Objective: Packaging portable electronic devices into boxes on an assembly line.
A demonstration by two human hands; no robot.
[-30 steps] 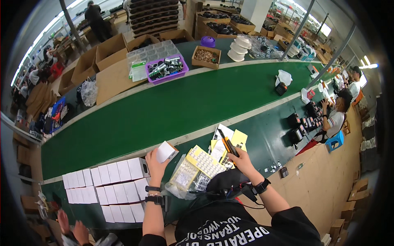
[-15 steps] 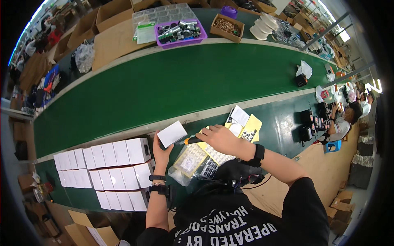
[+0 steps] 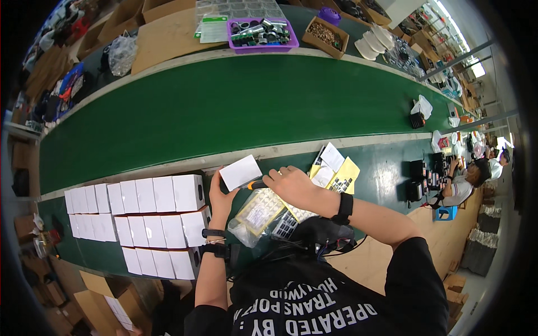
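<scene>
A small white box [image 3: 241,172] is tilted in my left hand [image 3: 220,193], whose thumb and fingers are wrapped round its left end. My right hand [image 3: 294,189] is closed round an orange-and-black handled tool [image 3: 257,185]. The tool points left and its front end meets the lower right edge of the box; its tip is too small to make out. Below my hands lie yellow-edged sheets of labels [image 3: 259,211] in clear plastic. To the left of my left hand stand several white boxes [image 3: 157,196] packed in rows.
A green conveyor belt [image 3: 224,106] runs beyond the worktable. On the far side stand a purple basket of metal parts [image 3: 262,47] and a carton of small copper-coloured pieces [image 3: 325,38]. More papers [image 3: 333,159] lie right of my hands. At far right a person [image 3: 468,179] works beside black devices [image 3: 417,179].
The view has shifted slightly. My right hand has come closer to my left, and the tool's orange end now meets the box's edge; before, it was a little apart.
</scene>
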